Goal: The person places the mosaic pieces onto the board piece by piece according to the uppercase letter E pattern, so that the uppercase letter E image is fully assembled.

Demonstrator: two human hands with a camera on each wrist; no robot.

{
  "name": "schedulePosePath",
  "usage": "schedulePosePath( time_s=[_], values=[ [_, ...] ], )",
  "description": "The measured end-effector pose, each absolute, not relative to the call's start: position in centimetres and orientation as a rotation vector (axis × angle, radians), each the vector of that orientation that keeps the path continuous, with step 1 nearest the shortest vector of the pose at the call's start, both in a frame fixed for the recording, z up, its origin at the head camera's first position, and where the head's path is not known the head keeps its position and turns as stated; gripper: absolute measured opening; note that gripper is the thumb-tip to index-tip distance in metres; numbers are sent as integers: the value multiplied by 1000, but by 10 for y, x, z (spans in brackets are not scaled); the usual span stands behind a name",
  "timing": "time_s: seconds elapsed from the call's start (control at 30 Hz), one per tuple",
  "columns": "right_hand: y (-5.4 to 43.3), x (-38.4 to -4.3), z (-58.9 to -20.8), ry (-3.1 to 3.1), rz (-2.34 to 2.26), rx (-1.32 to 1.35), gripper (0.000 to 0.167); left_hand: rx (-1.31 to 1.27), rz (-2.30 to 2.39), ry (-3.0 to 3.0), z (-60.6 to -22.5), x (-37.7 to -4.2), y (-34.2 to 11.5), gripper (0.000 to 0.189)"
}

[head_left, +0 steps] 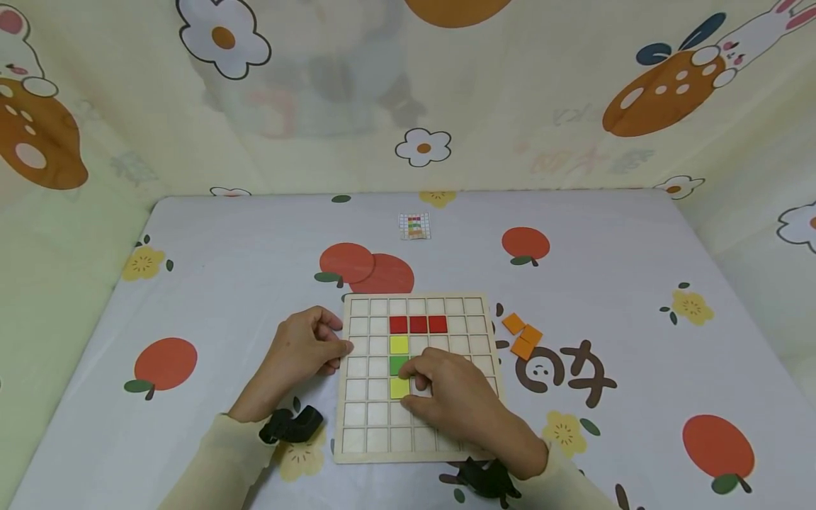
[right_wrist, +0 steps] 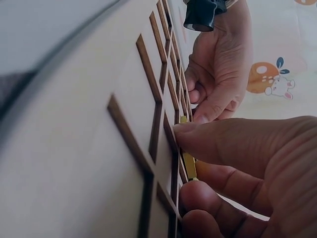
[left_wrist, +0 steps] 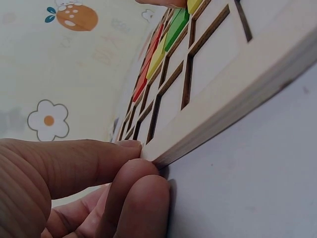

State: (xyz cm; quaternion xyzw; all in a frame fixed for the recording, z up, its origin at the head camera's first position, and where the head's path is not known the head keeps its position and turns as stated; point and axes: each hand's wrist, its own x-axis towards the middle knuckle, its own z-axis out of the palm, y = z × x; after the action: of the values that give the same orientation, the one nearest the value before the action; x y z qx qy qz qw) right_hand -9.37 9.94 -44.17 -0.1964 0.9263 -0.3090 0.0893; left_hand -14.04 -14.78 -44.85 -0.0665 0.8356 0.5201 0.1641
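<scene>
Pinching the lower yellow tile between thumb and fingertips with the right hand, at the third column of the board, just below the green tile. Gripping the board's left rim with the left hand, thumb on the edge, other fingers curled beside. Cannot tell whether fully down in its cell — partly masked by fingers in the right wrist view.

Likely to handle as very light, stiff and flat, with little risk of breaking. Perhaps a little slippery, judging by the smooth face — so best taken lightly by two opposite edges, leaving the face free for a fingertip press. Liable to tip or catch on a divider if squeezed unevenly, and probably awkward to pinch again once sunk level.

Expect a rigid, fairly light board too, apt to slide if pushed sideways: best steadied by the outer rim, clear of the cells. Note the upper yellow tile and three red tiles set in cells farther up. Note also three orange tiles on the table, just right of the board, bunched together, best picked up by outer edges.
</scene>
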Motion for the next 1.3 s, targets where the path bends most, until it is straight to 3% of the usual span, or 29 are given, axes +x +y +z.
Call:
schedulePosePath(
  time_s=[0.67,1.07,1.3],
  values=[
    [119,-107,-428,2596,-1077,-634,21,-258,1446,2392,-447,-134,-150,33],
    [214,-146,-417,2811,-1079,-209,24,-226,1434,2412,-446,-135,-148,31],
    [236,-151,-423,2824,-900,-84,34,-213,1448,2399,-445,-137,-143,32]
  ],
)
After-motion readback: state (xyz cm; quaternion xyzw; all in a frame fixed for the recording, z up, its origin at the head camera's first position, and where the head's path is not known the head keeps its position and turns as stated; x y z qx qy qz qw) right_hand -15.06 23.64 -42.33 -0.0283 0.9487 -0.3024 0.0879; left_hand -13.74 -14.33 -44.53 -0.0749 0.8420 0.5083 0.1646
